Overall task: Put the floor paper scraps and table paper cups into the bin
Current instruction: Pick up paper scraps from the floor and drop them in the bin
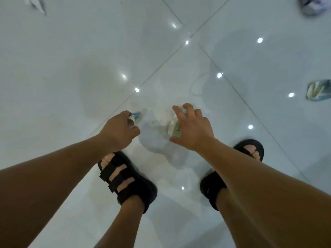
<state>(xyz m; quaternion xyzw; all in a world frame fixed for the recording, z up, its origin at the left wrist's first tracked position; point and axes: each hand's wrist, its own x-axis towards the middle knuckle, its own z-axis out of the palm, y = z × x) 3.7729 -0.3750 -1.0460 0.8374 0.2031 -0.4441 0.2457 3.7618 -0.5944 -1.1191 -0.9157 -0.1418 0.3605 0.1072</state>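
Paper scrap (173, 129), white-green, lies on the floor (71, 51) just under the right hand (194, 130), fingers (179, 113) spread; the left hand (117, 130) grips a blue scrap (136, 115).

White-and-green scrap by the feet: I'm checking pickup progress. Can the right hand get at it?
Probably yes: the right hand is spread right over the scrap, nothing between them; the left hand holds a bluish scrap.

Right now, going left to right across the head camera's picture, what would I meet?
A white paper scrap → left hand holding a small scrap → right hand → green printed scrap.
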